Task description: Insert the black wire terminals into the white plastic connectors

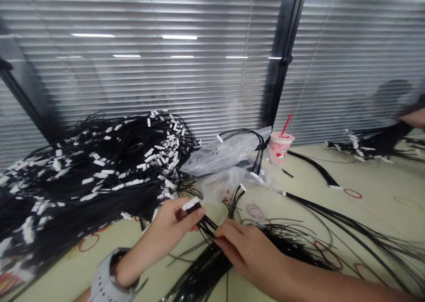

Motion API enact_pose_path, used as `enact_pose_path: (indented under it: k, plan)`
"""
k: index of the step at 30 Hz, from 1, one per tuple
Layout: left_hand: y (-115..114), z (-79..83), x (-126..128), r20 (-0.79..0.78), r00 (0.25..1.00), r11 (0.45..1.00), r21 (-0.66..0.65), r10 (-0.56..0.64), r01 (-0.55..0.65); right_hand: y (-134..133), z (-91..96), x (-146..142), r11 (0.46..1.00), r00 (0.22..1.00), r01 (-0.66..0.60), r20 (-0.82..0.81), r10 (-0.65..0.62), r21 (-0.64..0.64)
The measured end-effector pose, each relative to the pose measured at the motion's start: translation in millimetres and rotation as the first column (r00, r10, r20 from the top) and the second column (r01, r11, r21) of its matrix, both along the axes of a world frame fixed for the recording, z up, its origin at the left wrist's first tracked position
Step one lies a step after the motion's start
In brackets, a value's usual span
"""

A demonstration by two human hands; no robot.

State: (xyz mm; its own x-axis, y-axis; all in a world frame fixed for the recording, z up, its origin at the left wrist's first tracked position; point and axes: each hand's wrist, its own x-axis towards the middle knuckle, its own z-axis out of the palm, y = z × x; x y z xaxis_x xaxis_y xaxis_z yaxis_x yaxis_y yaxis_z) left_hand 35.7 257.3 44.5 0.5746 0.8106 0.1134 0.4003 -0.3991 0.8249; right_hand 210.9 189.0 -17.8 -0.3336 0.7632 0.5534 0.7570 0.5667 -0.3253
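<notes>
My left hand (175, 218), with a grey watch (108, 275) at the wrist, grips a black wire harness (206, 226) just behind its white connector (191, 204). A little further along the same wires, the fingers of my right hand (242, 244) are pinched together on them. Under and in front of the hands lies a thick bundle of black wires (202, 275). Just beyond my right hand, another white connector (242, 188) stands up on its curved wires. The tips of my right fingers are partly hidden.
A big heap of black harnesses with white connectors (109, 160) fills the left. Clear plastic bags (229, 151) and a pink cup with a red straw (281, 146) stand at the back by the blinds. Red rubber bands (352, 193) lie about. A co-worker's hand (415, 118) holds wires at far right.
</notes>
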Motion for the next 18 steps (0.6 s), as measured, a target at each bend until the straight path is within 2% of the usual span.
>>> enact_pose_path:
  k: [3,5,8,11,14,16,18]
  plan:
    - [4,-1.2,1,0.023,0.998,0.997,0.031,0.066,-0.067,1,-2.4,2,0.976,1.0,0.025,0.024,-0.021,-0.217]
    - [6,0.3,1,0.09,0.986,0.99,0.019,0.14,-0.142,0,-4.2,3,0.958,0.998,0.037,0.066,-0.019,-0.284]
    - [6,7.2,2,0.186,0.955,0.973,-0.029,0.229,-0.228,-2,-12.7,5,0.948,0.997,0.029,0.084,-0.002,-0.318]
    - [1,14.9,2,0.214,0.947,0.971,-0.028,0.238,-0.238,-5,-27.5,9,0.951,0.998,-0.016,0.056,0.035,-0.309]
    - [-3,18.8,2,0.231,0.946,0.971,0.024,0.228,-0.24,-11,-38.9,16,0.985,1.0,-0.017,-0.003,0.016,-0.17]
    - [-5,19.5,3,0.235,0.945,0.97,0.038,0.226,-0.241,-16,-40.1,21,0.994,0.994,0.1,-0.036,-0.101,-0.035]
    - [-6,19.5,4,0.233,0.946,0.97,0.035,0.225,-0.239,-22,-36.6,26,0.969,0.969,0.248,-0.013,-0.248,0.006]
